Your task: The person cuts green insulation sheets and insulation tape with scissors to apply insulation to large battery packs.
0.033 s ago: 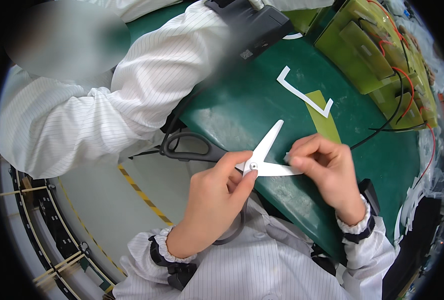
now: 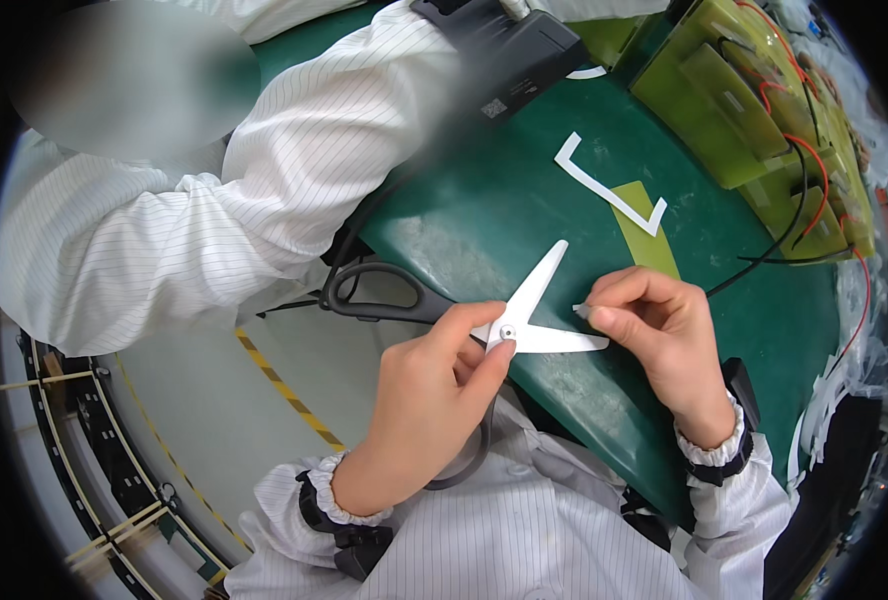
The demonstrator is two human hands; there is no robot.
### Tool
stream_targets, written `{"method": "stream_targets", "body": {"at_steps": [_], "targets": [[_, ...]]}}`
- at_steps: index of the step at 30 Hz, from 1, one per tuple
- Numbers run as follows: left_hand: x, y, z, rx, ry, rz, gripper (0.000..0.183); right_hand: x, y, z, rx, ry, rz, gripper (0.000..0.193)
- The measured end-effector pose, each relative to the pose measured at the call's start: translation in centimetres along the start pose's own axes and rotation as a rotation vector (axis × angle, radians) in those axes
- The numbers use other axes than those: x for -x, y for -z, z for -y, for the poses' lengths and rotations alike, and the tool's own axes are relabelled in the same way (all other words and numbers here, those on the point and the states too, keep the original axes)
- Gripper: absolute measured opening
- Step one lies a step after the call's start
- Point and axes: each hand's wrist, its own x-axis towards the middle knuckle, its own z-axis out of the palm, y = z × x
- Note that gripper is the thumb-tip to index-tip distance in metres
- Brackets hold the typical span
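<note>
Pinched at the pivot by my left hand [image 2: 429,390] is a pair of scissors [image 2: 539,290] with black handles and white blades spread wide. One blade points away from me, the other toward my right hand [image 2: 659,345]. Thumb and fingers of that hand close on a small whitish scrap [image 2: 581,311], just beyond the lower blade's tip; its material is unclear. Farther off, a bent white strip [image 2: 604,187] lies partly across a yellow-green flat piece [image 2: 639,225] on the green tabletop [image 2: 464,210].
At the back right stand yellow-green boxy panels [image 2: 734,110] with red and black wires. Another person's white striped sleeve [image 2: 334,130] reaches in from the left, beside a dark device [image 2: 524,65]. Clear plastic wrapping [image 2: 884,180] lines the right side.
My right hand has shifted slightly right, off the lower blade's tip, and more of the scrap shows. The left hand and the scissors have stayed put.
</note>
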Motion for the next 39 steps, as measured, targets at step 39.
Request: {"method": "stream_targets", "body": {"at_steps": [39], "targets": [[-0.8,-0.2,-0.4,-0.170,-0.082,-0.035,0.022,-0.5,0.3,-0.8,0.644,0.562,0.133,0.010]]}}
